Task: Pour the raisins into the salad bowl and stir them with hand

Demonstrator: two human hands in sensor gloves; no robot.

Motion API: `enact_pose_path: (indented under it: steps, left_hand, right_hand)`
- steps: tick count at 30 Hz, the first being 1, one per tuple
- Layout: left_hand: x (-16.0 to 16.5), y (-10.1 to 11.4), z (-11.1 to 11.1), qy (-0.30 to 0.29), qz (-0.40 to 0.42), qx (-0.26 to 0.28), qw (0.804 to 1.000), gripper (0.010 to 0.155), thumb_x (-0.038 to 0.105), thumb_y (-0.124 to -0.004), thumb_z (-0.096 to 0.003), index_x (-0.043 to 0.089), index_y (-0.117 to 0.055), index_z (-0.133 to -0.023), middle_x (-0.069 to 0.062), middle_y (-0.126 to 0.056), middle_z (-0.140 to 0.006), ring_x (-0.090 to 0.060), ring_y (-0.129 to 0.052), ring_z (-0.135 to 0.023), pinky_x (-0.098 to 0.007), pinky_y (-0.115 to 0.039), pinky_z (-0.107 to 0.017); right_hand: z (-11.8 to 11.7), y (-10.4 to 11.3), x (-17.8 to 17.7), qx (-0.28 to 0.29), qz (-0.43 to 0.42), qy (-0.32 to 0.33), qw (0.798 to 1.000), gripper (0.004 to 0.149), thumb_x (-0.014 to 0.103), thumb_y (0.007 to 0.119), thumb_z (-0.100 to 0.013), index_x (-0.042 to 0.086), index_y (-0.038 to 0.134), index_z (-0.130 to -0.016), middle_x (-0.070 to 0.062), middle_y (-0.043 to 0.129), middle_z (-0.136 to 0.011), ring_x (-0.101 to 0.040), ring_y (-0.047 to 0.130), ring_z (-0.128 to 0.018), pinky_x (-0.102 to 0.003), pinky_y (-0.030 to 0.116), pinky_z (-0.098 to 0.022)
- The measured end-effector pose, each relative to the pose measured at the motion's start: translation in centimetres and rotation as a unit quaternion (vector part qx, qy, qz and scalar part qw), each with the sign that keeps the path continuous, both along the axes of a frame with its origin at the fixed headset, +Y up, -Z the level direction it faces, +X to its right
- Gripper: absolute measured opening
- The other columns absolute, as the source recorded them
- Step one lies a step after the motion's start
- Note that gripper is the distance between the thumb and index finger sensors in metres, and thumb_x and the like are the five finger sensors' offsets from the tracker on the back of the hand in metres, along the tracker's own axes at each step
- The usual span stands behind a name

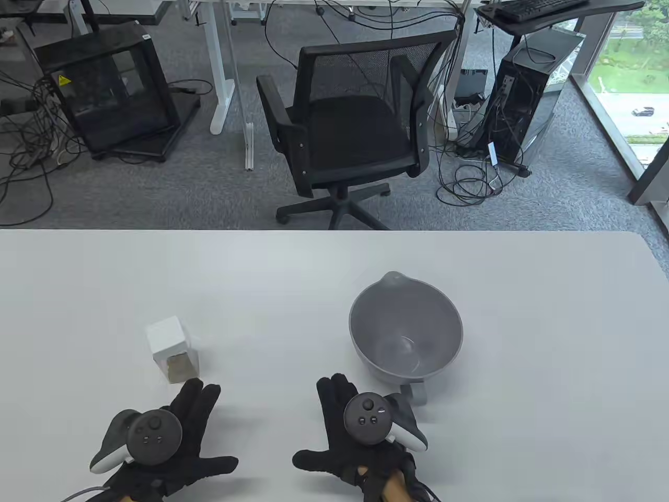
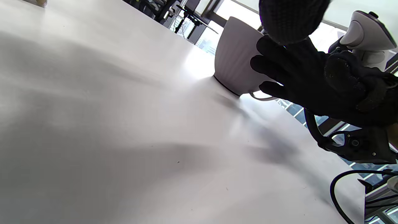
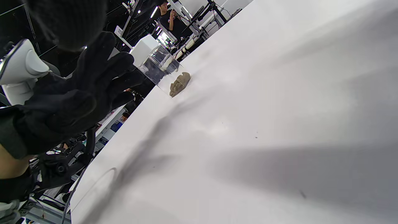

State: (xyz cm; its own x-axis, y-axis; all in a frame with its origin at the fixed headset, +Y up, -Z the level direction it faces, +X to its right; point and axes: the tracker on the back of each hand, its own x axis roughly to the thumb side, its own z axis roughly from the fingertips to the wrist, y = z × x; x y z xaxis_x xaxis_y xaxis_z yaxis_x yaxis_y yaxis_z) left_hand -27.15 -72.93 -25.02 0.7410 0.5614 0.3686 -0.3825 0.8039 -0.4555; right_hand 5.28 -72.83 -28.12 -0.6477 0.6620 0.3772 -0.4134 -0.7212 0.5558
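Note:
A small clear container (image 1: 173, 351) with a white lid stands on the white table, with brownish raisins (image 1: 180, 367) at its bottom. A grey salad bowl (image 1: 366, 314) with a spout and a handle stands to its right, and it is empty. My left hand (image 1: 194, 413) lies flat just in front of the container, fingers spread, holding nothing. My right hand (image 1: 330, 415) lies flat beside the bowl's handle (image 1: 416, 393), also empty. The right wrist view shows the container (image 3: 157, 63), its raisins (image 3: 179, 83) and the left hand (image 3: 77, 90). The left wrist view shows the bowl (image 2: 236, 59) and the right hand (image 2: 311, 87).
The white table (image 1: 292, 282) stretches wide around both objects, its far edge beyond the bowl. Past that edge a black office chair (image 1: 350, 125) stands on the carpet. Cables (image 2: 342, 183) trail from the right wrist.

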Motion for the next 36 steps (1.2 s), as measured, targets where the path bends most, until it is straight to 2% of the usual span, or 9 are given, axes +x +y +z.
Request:
enact_pose_path:
  steps: [8, 10, 11, 15, 18, 24, 26, 30, 36]
  left_hand:
    - [-1.6, -0.2, -0.3, 0.113, -0.020, 0.025, 0.993, 0.121, 0.061, -0.076, -0.0563, 0.011, 0.026, -0.097, -0.040, 0.024, -0.099, -0.070, 0.004, -0.095, -0.089, -0.009, -0.056]
    - [-3.2, 0.1, -0.4, 0.266, -0.027, 0.067, 0.961, 0.125, 0.059, -0.077, -0.0564, 0.001, 0.025, -0.096, -0.044, 0.018, -0.101, -0.070, -0.007, -0.097, -0.088, -0.017, -0.059]
    - [-4.4, 0.3, -0.4, 0.365, 0.003, 0.097, 0.926, 0.127, 0.059, -0.080, -0.0543, -0.008, 0.018, -0.099, -0.045, 0.011, -0.103, -0.071, -0.014, -0.099, -0.088, -0.021, -0.060]
    - [-8.5, -0.7, -2.9, 0.447, 0.151, 0.035, 0.881, 0.131, 0.059, -0.083, -0.0514, -0.017, 0.013, -0.098, -0.049, 0.010, -0.101, -0.070, -0.017, -0.098, -0.087, -0.024, -0.061]
    - [-9.2, -2.5, -5.1, 0.467, 0.153, 0.008, 0.871, 0.132, 0.060, -0.085, -0.0498, -0.016, 0.011, -0.099, -0.048, 0.008, -0.102, -0.070, -0.019, -0.099, -0.087, -0.026, -0.062]
    - [-8.8, -3.5, -10.3, 0.353, 0.204, 0.046, 0.912, 0.121, 0.056, -0.088, -0.0490, 0.013, 0.008, -0.107, -0.039, 0.006, -0.108, -0.069, -0.018, -0.099, -0.087, -0.027, -0.060]
    - [-8.4, -3.6, -11.1, 0.329, 0.230, 0.006, 0.916, 0.104, 0.049, -0.090, -0.0504, 0.015, -0.014, -0.113, -0.038, 0.005, -0.108, -0.068, -0.018, -0.099, -0.086, -0.027, -0.061]
    - [-6.8, -2.8, -10.1, 0.303, 0.228, 0.043, 0.924, 0.098, 0.040, -0.099, -0.0440, 0.005, -0.034, -0.109, -0.026, -0.055, -0.111, -0.057, -0.066, -0.098, -0.083, -0.052, -0.063]
    - [-0.7, 1.4, -5.5, 0.074, 0.244, 0.012, 0.967, 0.096, 0.045, -0.096, -0.0465, 0.011, -0.034, -0.111, -0.024, -0.055, -0.112, -0.065, -0.063, -0.097, -0.083, -0.054, -0.062]
  right_hand:
    - [0.2, 0.1, -0.3, 0.004, -0.002, 0.008, 1.000, 0.109, 0.069, 0.064, -0.049, 0.021, -0.023, -0.095, -0.024, -0.026, -0.099, -0.055, -0.010, -0.094, -0.081, 0.009, -0.055]
    - [0.2, 0.1, -0.4, 0.008, 0.002, 0.011, 1.000, 0.109, 0.069, 0.064, -0.049, 0.021, -0.023, -0.095, -0.025, -0.026, -0.099, -0.055, -0.009, -0.094, -0.081, 0.009, -0.055]
    - [0.2, 0.2, -0.4, 0.011, 0.006, 0.010, 1.000, 0.109, 0.069, 0.064, -0.049, 0.021, -0.023, -0.095, -0.024, -0.026, -0.098, -0.055, -0.010, -0.094, -0.081, 0.008, -0.055]
    - [-0.2, 1.1, 0.1, 0.036, -0.013, -0.003, 0.999, 0.109, 0.069, 0.064, -0.050, 0.021, -0.023, -0.095, -0.025, -0.025, -0.099, -0.055, -0.009, -0.094, -0.081, 0.009, -0.056]
    - [-0.7, 1.1, 0.3, 0.015, -0.042, -0.006, 0.999, 0.109, 0.069, 0.065, -0.050, 0.021, -0.022, -0.096, -0.025, -0.026, -0.099, -0.055, -0.009, -0.094, -0.081, 0.008, -0.056]
    - [-1.0, 0.8, 0.6, 0.005, -0.050, -0.007, 0.999, 0.109, 0.068, 0.066, -0.050, 0.021, -0.021, -0.097, -0.025, -0.025, -0.100, -0.055, -0.008, -0.095, -0.082, 0.009, -0.056]
    - [-1.0, 0.7, 0.5, 0.002, -0.052, -0.006, 0.999, 0.109, 0.068, 0.066, -0.050, 0.021, -0.021, -0.097, -0.025, -0.024, -0.101, -0.055, -0.008, -0.095, -0.082, 0.009, -0.056]
    - [-0.9, 0.8, 0.7, 0.007, -0.057, -0.010, 0.998, 0.109, 0.068, 0.066, -0.050, 0.020, -0.020, -0.098, -0.025, -0.023, -0.101, -0.055, -0.008, -0.095, -0.082, 0.009, -0.056]
    - [-0.5, 1.6, 0.8, 0.022, -0.088, -0.008, 0.996, 0.110, 0.067, 0.067, -0.049, 0.018, -0.019, -0.098, -0.026, -0.020, -0.102, -0.055, -0.005, -0.095, -0.081, 0.010, -0.056]
